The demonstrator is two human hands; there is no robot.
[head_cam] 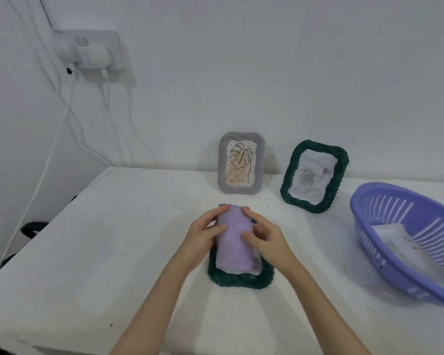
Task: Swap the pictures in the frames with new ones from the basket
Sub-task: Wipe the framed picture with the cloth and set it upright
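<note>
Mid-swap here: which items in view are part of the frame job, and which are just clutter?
Job: lilac backing panel held by left hand and right hand; green frame under it; grey frame; second green frame; purple basket with pictures.
Clutter: wall socket, cables.

Both hands, left (203, 237) and right (264, 239), grip a lilac panel (232, 242) over a dark green frame (239, 279) lying flat on the desk (100, 252). At twelve o'clock a grey frame (241, 163) leans on the wall; at two, a purple basket (410, 234) holds pictures (392, 239).
</note>
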